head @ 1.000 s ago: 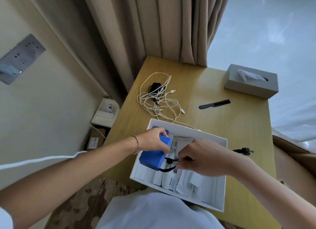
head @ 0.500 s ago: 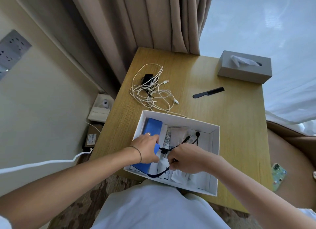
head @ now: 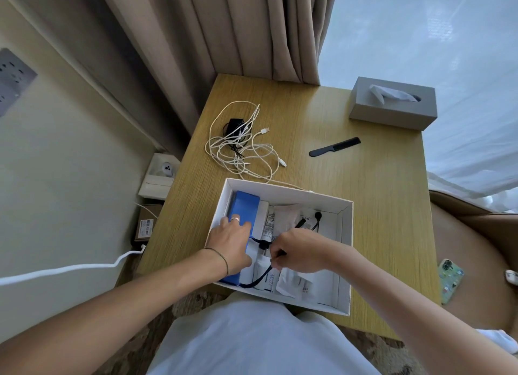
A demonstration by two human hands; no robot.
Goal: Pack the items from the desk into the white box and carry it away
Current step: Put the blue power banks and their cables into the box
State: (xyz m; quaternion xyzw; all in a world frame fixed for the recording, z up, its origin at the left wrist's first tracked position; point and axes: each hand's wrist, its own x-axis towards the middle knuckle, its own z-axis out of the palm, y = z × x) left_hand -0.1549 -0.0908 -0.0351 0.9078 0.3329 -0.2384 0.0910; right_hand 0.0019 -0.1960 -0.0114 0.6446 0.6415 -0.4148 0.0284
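The open white box (head: 347, 251) sits at the near edge of the wooden desk (head: 372, 206). A blue battery pack (head: 246, 209) lies flat along the box's left side. My left hand (head: 232, 243) presses down on it with straight fingers. My right hand (head: 297, 251) pinches the pack's black cable (head: 301, 223) in the middle of the box, over white packets. On the desk behind the box lie a tangle of white cables (head: 244, 147) with a black charger (head: 235, 124), and a black comb (head: 335, 147).
A grey tissue box (head: 392, 105) stands at the desk's far right corner. Curtains hang behind the desk. A phone (head: 450, 279) lies on the brown seat to the right. Small boxes (head: 159, 178) sit on the floor left of the desk.
The blue pack went from tilted up in my left hand to lying flat in the box. My right hand brought the black cable's plug end in from the desk.
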